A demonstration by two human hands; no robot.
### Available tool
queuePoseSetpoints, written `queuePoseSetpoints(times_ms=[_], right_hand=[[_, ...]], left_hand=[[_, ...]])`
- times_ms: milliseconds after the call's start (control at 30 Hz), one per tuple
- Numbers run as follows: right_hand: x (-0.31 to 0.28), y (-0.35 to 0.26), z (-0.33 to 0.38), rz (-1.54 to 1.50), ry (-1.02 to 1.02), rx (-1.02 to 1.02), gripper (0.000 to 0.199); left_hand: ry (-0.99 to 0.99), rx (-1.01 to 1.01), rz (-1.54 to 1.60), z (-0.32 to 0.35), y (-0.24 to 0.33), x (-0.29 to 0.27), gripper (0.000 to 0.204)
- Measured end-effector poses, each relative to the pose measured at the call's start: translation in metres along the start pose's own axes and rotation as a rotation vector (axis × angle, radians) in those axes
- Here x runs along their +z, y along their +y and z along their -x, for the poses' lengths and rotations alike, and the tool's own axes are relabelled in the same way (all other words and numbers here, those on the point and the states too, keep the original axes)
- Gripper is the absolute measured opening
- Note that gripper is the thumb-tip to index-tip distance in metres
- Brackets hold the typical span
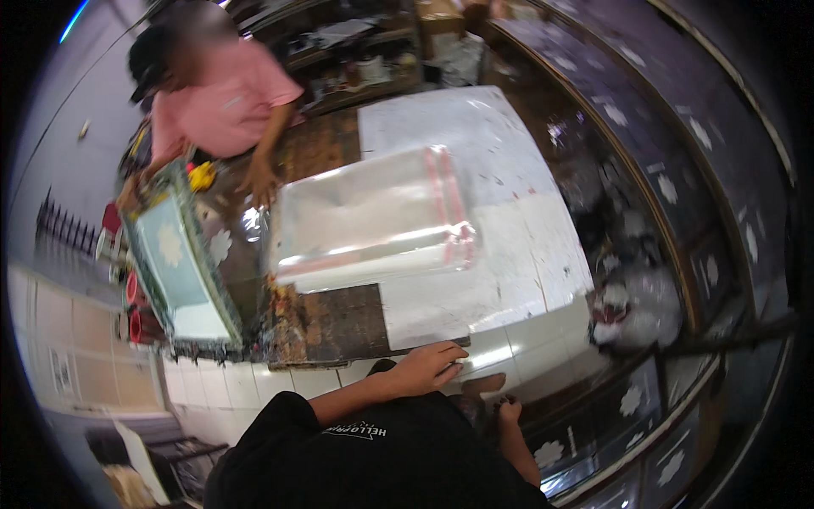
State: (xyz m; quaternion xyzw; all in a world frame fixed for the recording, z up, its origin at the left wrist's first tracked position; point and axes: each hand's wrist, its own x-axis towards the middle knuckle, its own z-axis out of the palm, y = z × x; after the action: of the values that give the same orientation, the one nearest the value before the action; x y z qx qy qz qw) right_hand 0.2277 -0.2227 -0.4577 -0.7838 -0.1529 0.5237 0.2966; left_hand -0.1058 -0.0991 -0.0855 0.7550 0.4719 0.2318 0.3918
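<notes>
My left hand [426, 369] is just off the near edge of the worktable, in front of my body. Its fingers are loosely bent and apart, and I see nothing held in them. Lower and to the right, my right hand [509, 411] hangs beside my body, its fingers too small and dark to read. Beyond my left hand, a stack of clear plastic bags [365, 212] with pink-red strips along one end lies on the table. Part of the stack rests on white sheets [517, 254]. Neither hand touches the bags.
Across the table a person in a pink shirt [220, 102] has one hand on a tilted screen-printing frame [182, 254] and the other near the bags. A yellow object [202, 176] sits beside the frame. Wrapped plastic bundles [636, 310] and dark patterned panels [712, 170] stand right.
</notes>
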Motion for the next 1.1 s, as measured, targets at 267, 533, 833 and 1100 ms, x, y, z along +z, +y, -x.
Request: queuePoseSetpoints(times_ms=[267, 533, 833, 1100], right_hand=[[0.018, -0.098, -0.001, -0.015, -0.123, -0.017, 0.023], [0.049, -0.098, 0.049, 0.264, -0.365, -0.076, 0.031], [0.004, -0.048, 0.045, 0.312, -0.268, -0.018, 0.037], [-0.017, -0.013, 0.029, 0.025, -0.21, -0.075, 0.031]], left_hand=[[0.433, -0.072, -0.196, 0.059, -0.017, -0.058, 0.029], [0.824, -0.134, -0.545, 0.087, -0.024, -0.119, 0.054], [0.582, -0.441, -1.121, 0.078, -0.068, -0.214, 0.092], [0.39, -0.334, -1.009, 0.043, -0.112, -0.195, 0.023]])
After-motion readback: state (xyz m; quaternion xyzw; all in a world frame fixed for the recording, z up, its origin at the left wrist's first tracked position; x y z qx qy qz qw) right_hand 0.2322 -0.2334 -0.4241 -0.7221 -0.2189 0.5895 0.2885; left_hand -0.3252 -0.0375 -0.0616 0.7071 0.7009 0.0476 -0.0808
